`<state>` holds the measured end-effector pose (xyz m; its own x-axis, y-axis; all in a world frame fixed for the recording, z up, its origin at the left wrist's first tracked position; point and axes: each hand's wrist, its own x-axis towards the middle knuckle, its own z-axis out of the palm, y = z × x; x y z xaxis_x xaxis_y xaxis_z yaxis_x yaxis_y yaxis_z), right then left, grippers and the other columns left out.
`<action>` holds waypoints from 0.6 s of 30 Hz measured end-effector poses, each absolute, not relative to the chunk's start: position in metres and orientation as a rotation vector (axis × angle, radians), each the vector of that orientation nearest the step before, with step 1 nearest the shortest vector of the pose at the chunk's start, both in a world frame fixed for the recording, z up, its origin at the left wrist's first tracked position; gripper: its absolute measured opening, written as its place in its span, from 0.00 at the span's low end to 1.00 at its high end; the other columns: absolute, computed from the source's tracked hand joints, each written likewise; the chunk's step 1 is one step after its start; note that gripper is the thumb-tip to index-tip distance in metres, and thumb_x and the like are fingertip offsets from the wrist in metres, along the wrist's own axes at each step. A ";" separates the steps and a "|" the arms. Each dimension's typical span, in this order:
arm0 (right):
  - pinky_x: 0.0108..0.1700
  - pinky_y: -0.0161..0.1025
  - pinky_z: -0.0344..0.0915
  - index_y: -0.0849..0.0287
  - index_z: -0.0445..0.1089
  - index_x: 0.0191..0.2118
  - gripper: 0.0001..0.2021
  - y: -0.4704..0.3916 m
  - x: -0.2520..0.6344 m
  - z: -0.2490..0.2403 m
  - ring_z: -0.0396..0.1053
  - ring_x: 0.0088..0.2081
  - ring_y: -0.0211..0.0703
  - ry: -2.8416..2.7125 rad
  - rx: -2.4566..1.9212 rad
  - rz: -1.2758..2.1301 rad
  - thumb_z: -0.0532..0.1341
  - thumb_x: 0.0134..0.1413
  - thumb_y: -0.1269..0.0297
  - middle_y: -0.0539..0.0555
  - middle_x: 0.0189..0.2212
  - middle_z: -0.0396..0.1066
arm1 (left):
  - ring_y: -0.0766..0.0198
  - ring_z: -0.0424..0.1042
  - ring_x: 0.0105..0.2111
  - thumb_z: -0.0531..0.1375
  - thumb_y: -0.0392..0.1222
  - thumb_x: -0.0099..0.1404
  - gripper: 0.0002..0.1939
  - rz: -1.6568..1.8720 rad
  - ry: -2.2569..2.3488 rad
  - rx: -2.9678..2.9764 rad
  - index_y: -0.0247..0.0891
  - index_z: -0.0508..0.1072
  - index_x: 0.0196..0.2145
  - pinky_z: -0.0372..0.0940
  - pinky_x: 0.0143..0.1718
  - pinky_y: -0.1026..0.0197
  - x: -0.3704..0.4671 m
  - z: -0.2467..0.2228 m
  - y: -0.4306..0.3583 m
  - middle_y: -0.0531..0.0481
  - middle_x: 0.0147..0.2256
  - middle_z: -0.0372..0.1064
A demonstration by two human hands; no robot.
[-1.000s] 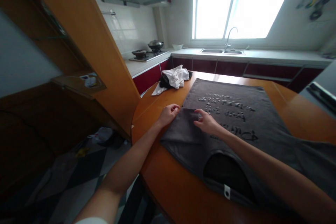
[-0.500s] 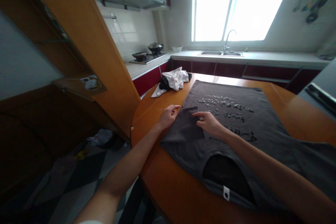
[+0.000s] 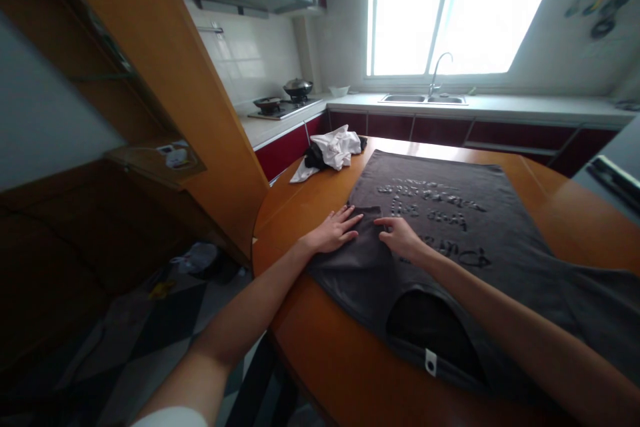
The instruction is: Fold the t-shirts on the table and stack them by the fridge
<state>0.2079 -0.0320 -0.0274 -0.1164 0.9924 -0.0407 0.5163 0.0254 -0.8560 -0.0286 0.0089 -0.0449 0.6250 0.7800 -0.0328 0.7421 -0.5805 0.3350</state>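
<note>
A dark grey T-shirt (image 3: 450,177) with raised lettering across its front lies spread on a round-edged wooden table (image 3: 290,213). Its neck opening, with a small white tag (image 3: 431,361), faces me. The sleeve (image 3: 360,257) on the left is folded inward over the shirt. My left hand (image 3: 334,231) rests flat on that sleeve, fingers spread. At the sleeve's inner edge is my right hand (image 3: 403,238), its thumb and index finger closed on the cloth and the other fingers curled. The far sleeve, at right, is partly under my right forearm.
A crumpled pile of white and black clothes (image 3: 335,149) sits at the table's far left. Beyond stand a stove with pans (image 3: 297,88), a counter with a sink (image 3: 425,99) and a window. A wooden partition (image 3: 220,147) rises on the left; bags lie on the checkered floor.
My left hand has moved from the shirt's outer edge onto the folded sleeve and spread flat. My right hand has barely shifted, staying at the sleeve's inner edge.
</note>
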 end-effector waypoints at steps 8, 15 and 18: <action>0.45 0.36 0.70 0.68 0.75 0.56 0.27 -0.026 0.215 -0.035 0.76 0.40 0.44 -1.709 -1.595 0.927 0.55 0.49 0.78 0.59 0.46 0.79 | 0.50 0.33 0.73 0.45 0.58 0.77 0.31 0.183 1.248 2.530 0.48 0.52 0.72 0.36 0.69 0.35 -0.025 -0.041 0.007 0.46 0.74 0.33; 0.58 0.39 0.65 0.65 0.75 0.55 0.26 -0.027 0.216 -0.052 0.72 0.53 0.48 -1.935 -1.577 0.607 0.57 0.50 0.78 0.60 0.52 0.76 | 0.50 0.30 0.73 0.44 0.57 0.77 0.31 0.080 1.276 2.586 0.48 0.49 0.73 0.36 0.69 0.35 -0.021 -0.042 0.002 0.47 0.74 0.29; 0.58 0.38 0.64 0.63 0.74 0.56 0.24 -0.032 0.216 -0.052 0.72 0.54 0.47 -2.010 -1.604 0.488 0.58 0.52 0.77 0.60 0.54 0.74 | 0.53 0.33 0.73 0.44 0.55 0.77 0.31 0.165 1.285 2.625 0.45 0.49 0.73 0.36 0.70 0.37 -0.021 -0.043 0.004 0.46 0.74 0.33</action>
<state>0.2156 -0.0324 -0.0517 -0.1650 0.9712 0.1717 0.7845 0.2347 -0.5739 -0.0208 0.0038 -0.0430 0.6124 0.7905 0.0067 0.7665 -0.5959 0.2398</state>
